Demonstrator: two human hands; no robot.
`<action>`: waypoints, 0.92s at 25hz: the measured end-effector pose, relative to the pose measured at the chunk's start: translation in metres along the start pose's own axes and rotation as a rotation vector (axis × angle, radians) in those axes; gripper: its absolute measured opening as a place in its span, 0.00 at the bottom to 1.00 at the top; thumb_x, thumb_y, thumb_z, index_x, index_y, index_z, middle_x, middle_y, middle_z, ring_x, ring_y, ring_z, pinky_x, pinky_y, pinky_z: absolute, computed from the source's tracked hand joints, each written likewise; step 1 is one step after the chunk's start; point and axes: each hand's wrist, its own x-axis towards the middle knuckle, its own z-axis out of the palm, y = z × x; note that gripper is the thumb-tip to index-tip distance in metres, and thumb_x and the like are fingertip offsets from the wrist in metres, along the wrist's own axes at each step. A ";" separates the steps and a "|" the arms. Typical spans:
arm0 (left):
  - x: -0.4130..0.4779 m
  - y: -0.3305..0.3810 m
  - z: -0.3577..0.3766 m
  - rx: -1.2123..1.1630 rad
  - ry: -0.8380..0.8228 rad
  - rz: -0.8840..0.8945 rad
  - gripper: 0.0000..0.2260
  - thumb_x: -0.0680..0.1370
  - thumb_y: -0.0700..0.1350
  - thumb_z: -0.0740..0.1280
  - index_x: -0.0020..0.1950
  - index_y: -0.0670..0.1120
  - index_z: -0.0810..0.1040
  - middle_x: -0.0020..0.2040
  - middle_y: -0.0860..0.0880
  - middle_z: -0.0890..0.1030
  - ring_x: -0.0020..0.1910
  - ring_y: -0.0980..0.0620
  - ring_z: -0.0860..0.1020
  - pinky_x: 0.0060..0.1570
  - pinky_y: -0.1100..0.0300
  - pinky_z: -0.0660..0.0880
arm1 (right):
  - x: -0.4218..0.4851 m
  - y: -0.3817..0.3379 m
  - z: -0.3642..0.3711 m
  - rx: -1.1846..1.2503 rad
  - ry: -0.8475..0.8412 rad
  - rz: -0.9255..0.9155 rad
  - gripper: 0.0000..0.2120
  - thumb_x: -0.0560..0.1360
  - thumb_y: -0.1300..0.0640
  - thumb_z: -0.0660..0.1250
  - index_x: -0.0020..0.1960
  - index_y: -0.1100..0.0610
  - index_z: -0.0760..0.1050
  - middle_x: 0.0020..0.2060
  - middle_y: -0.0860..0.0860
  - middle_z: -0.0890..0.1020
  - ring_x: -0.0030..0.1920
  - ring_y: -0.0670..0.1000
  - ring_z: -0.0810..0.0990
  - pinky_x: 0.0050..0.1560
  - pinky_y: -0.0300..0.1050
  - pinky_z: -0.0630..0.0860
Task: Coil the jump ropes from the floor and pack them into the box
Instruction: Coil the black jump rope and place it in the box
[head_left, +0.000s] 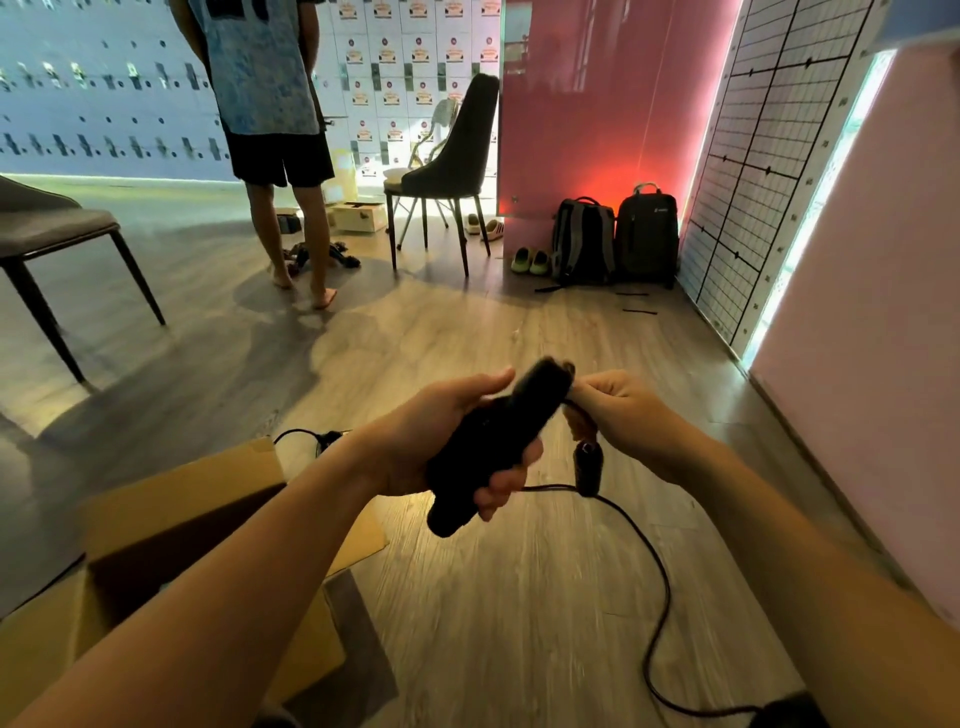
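— What's the grip?

— I see the left hand (441, 441) wrapped tight around a thick black jump-rope handle (493, 441), held slantwise in front of me. The right hand (623, 410) pinches the cord just at the handle's top end, fingers closed.

— And the rest of the rope?

— A second small black piece (588, 467) hangs under the right hand — the cord (660, 571) runs from it down to the wooden floor (519, 623) and curves away right. The cardboard box (171, 530) sits open at lower left, beside my left forearm.
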 end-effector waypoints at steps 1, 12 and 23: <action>-0.001 0.003 0.002 -0.101 0.018 0.080 0.25 0.82 0.58 0.48 0.45 0.41 0.75 0.33 0.45 0.72 0.30 0.48 0.72 0.36 0.55 0.74 | 0.000 0.001 0.001 0.011 -0.036 0.034 0.27 0.77 0.37 0.57 0.33 0.58 0.71 0.29 0.52 0.76 0.34 0.52 0.76 0.51 0.49 0.74; 0.015 -0.001 -0.015 -0.611 0.592 0.718 0.24 0.84 0.58 0.51 0.67 0.41 0.71 0.47 0.44 0.79 0.49 0.46 0.79 0.61 0.49 0.76 | -0.004 -0.013 0.024 0.029 -0.404 0.211 0.14 0.78 0.51 0.69 0.61 0.53 0.73 0.46 0.54 0.84 0.46 0.55 0.85 0.61 0.59 0.78; 0.017 -0.022 -0.048 0.314 1.007 0.329 0.26 0.81 0.64 0.51 0.48 0.46 0.80 0.43 0.43 0.84 0.47 0.41 0.82 0.58 0.42 0.75 | -0.014 -0.032 0.006 -0.100 -0.365 0.132 0.21 0.73 0.60 0.74 0.65 0.52 0.76 0.51 0.55 0.84 0.41 0.53 0.86 0.49 0.45 0.82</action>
